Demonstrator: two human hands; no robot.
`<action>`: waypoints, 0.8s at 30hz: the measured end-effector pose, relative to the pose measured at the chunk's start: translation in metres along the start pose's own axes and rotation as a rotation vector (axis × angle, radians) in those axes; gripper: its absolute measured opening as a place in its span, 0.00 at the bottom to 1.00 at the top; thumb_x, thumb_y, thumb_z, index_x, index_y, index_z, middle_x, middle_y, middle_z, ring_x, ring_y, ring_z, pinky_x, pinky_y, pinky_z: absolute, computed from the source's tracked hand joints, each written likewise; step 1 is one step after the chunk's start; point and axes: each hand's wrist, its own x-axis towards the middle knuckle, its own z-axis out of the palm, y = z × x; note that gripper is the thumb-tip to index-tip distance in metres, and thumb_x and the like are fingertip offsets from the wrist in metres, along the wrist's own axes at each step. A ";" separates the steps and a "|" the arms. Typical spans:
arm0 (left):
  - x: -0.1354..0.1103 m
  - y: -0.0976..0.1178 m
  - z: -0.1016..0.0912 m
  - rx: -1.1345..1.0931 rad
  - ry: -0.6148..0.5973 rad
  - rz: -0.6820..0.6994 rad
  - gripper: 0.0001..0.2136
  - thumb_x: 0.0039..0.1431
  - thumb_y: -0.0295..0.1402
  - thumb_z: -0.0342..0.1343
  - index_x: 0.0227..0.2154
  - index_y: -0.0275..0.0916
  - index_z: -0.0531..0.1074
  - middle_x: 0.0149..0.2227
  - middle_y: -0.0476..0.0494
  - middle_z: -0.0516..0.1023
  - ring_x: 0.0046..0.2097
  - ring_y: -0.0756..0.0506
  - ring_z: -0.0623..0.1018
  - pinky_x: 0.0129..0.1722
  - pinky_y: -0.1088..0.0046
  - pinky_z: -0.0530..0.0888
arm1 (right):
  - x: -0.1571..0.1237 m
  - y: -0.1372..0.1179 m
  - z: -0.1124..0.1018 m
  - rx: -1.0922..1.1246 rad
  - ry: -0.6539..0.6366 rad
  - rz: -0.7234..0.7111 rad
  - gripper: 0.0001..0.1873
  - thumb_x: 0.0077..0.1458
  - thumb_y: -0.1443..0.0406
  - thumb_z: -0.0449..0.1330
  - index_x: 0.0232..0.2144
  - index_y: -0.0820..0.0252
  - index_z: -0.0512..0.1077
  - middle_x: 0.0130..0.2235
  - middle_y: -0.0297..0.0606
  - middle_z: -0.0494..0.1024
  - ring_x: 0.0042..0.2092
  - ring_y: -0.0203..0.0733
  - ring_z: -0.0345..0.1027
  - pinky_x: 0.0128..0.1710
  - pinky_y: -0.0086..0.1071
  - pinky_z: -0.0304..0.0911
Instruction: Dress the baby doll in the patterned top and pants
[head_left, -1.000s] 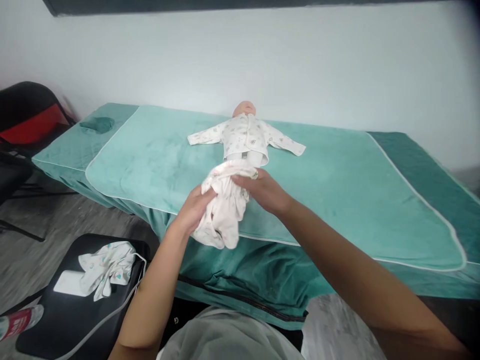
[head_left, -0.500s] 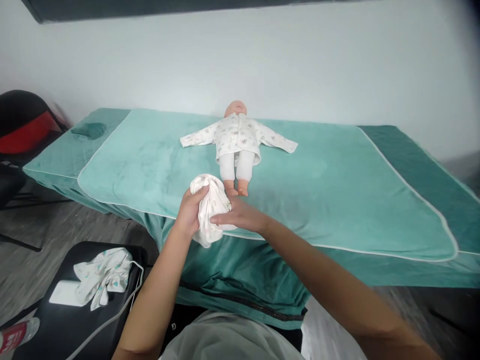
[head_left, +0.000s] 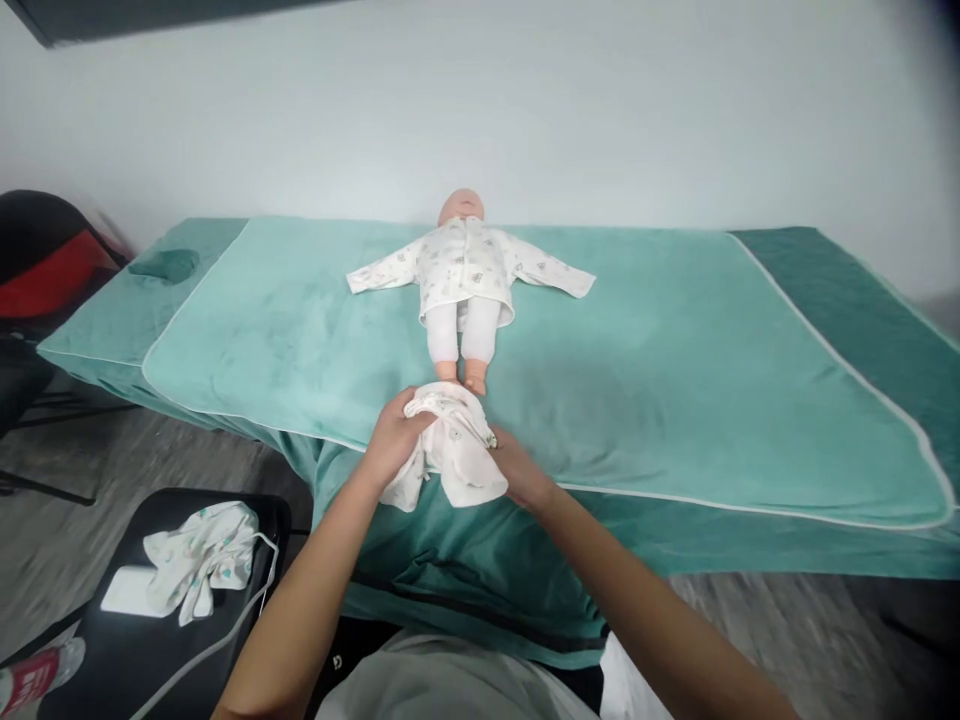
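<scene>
A baby doll (head_left: 463, 275) lies on its back on the teal blanket (head_left: 660, 370), arms spread, in a printed white top and white leggings. Just below its feet both my hands hold a bunched pair of small white printed trousers (head_left: 455, 450). My left hand (head_left: 395, 440) grips the left side of the bundle, fingers closed on the cloth. My right hand (head_left: 519, 472) is tucked at the right side, partly hidden under the fabric, closed on it too.
The blanket covers a low bed (head_left: 862, 320) along a white wall. A black stool (head_left: 150, 610) at lower left bears another small printed garment (head_left: 199, 550), a white flat object and a cable. A black and red chair (head_left: 41, 260) stands at far left.
My hands drew the bunched trousers down from over the doll's legs, which now lie uncovered, to just below its feet. My right hand slipped under the right side of the bundle.
</scene>
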 end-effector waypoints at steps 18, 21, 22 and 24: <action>0.071 0.050 0.041 0.408 -0.335 0.057 0.08 0.58 0.36 0.60 0.38 0.39 0.76 0.42 0.44 0.82 0.45 0.40 0.79 0.44 0.68 0.71 | 0.058 -0.013 -0.071 0.057 0.240 -0.337 0.25 0.54 0.56 0.67 0.54 0.47 0.75 0.59 0.35 0.79 0.60 0.51 0.73 0.64 0.47 0.66; 0.079 0.056 0.039 0.236 -0.374 -0.019 0.12 0.53 0.35 0.64 0.41 0.38 0.78 0.44 0.44 0.82 0.46 0.41 0.79 0.47 0.67 0.72 | 0.070 -0.024 -0.075 0.002 0.280 -0.391 0.25 0.52 0.58 0.67 0.54 0.47 0.75 0.58 0.35 0.80 0.60 0.50 0.73 0.64 0.46 0.66; 0.083 0.057 0.040 0.218 -0.378 -0.022 0.13 0.53 0.35 0.64 0.42 0.38 0.78 0.44 0.44 0.83 0.46 0.41 0.79 0.47 0.67 0.72 | 0.074 -0.029 -0.075 -0.037 0.295 -0.411 0.25 0.52 0.58 0.67 0.54 0.47 0.75 0.58 0.36 0.80 0.60 0.50 0.73 0.64 0.46 0.66; 0.094 0.059 0.042 0.280 -0.364 0.023 0.11 0.52 0.35 0.64 0.39 0.38 0.78 0.42 0.44 0.83 0.45 0.40 0.79 0.47 0.66 0.72 | 0.082 -0.037 -0.075 -0.087 0.301 -0.444 0.25 0.52 0.57 0.67 0.53 0.49 0.75 0.57 0.37 0.80 0.60 0.50 0.73 0.64 0.46 0.66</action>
